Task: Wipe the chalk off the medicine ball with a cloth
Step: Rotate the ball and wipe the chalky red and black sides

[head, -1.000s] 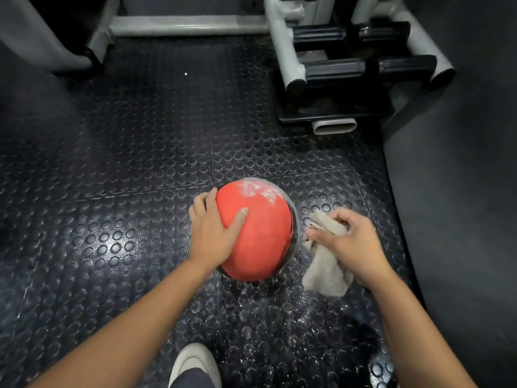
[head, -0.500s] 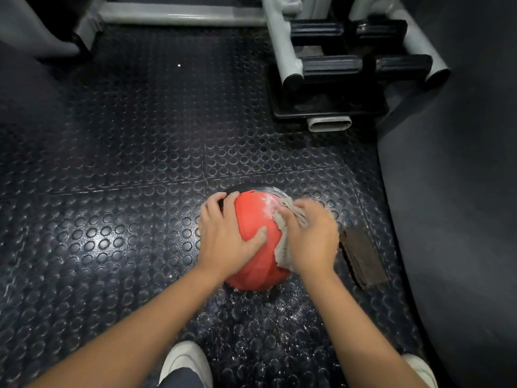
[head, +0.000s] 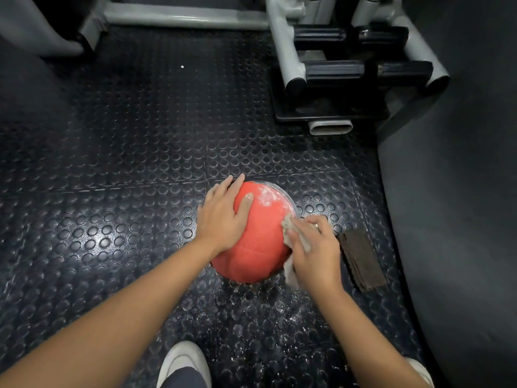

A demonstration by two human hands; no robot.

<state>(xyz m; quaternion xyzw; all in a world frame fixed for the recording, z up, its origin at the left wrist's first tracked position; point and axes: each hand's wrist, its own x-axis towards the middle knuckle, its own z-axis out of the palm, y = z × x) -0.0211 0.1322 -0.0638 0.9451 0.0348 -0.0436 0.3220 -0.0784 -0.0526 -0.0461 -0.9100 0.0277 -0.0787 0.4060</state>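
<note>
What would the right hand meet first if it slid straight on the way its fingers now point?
Probably the chalky patch on the medicine ball, since the right hand, gripping the cloth, points up and left across it; the left hand lies beyond.

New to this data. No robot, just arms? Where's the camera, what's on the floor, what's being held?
There is no machine here. A person works bare-handed, and every picture comes from one wide-angle camera on their head. It looks forward and down, so the arms enter from the bottom edge.

The left hand lies flat on a red medicine ball, which sits on the studded rubber floor. The right hand grips a beige cloth and presses it to the ball's right side.

A white chalk patch shows on the ball's far top, and chalk dust speckles the floor near a white shoe. A flat brown pad lies to the right of the ball; I cannot tell what it is. A grey gym-machine frame stands at the back.
</note>
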